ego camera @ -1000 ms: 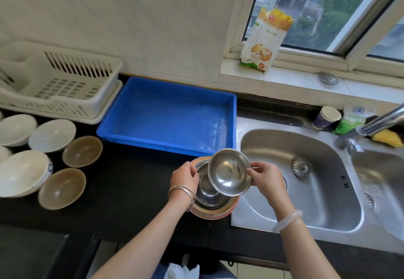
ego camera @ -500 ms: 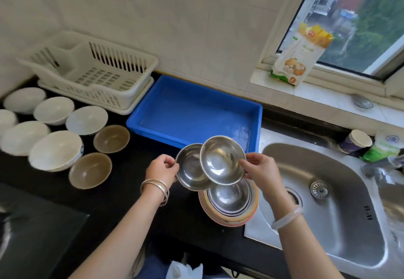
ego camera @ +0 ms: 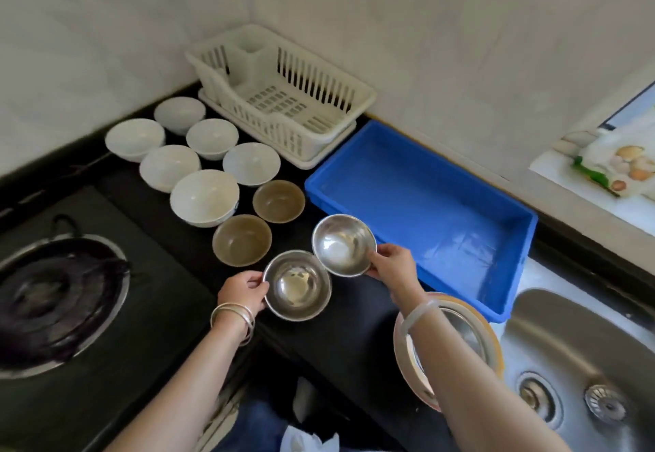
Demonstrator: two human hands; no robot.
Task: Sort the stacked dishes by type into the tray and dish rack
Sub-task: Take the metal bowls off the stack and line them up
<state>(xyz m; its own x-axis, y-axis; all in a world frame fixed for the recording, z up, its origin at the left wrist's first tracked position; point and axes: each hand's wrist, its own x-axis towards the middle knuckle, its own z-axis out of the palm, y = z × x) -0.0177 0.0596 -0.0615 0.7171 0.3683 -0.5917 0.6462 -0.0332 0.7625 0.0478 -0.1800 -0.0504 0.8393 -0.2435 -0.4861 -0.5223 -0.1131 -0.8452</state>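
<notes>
Left grip (ego camera: 244, 290) pinches the left rim of one steel bowl (ego camera: 297, 285); right grip (ego camera: 392, 263) pinches the right rim of a second steel bowl (ego camera: 343, 244). Both bowls sit side by side over the dark worktop (ego camera: 354, 338), rims touching or nearly so, just right of two brown bowls (ego camera: 242, 240). Six white bowls (ego camera: 204, 197) stand farther left. Blue tray (ego camera: 421, 200) lies right of the bowls, white dish rack (ego camera: 283, 97) beyond. Remaining stack (ego camera: 457, 327) rests near right, beside the sink (ego camera: 584, 363).
</notes>
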